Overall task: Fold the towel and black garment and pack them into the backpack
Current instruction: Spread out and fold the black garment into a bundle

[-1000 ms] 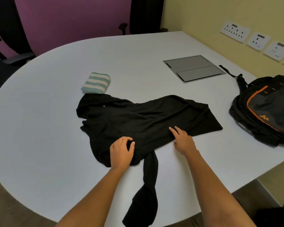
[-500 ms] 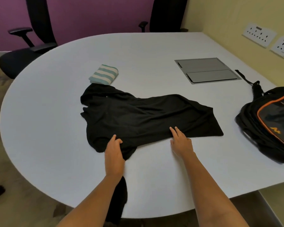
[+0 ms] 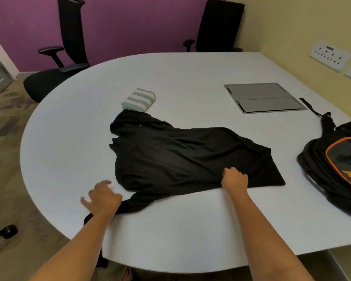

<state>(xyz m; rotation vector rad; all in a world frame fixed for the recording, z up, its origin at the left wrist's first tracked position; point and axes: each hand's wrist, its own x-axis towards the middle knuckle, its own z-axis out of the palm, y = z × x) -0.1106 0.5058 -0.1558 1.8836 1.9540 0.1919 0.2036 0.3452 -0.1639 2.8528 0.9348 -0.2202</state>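
Two bare hands are at the near edge of a pale grey, rounded worktop (image 3: 190, 74). On the black fabric backpack (image 3: 316, 159) with orange piping, which lies flat at the right side of the worktop, an orange logo (image 3: 350, 176) shaped like the letter M can be read. Its thin black strap (image 3: 310, 107) stretches toward the far side.

The soft black garment (image 3: 180, 157) is spread out, wrinkled, in the middle of the worktop, well apart from the backpack. The right hand (image 3: 234, 179) has its grip clenched on the near hem of the garment, fingers curled into the cloth. The left hand (image 3: 103, 196) lies palm down with its grip released and the fingers spread, a little blurred, over the long black sleeve (image 3: 138, 202), which runs past the edge of the worktop and hangs down under the forearm.

The folded towel (image 3: 138, 99) with teal and cream stripes sits just behind the collar end of the garment.

Further right, a flat grey metal hatch (image 3: 264, 100) with two flaps is set into the worktop. White wall sockets (image 3: 329, 55) are on the yellow wall, and two black office chairs (image 3: 219, 25) stand at the purple wall.
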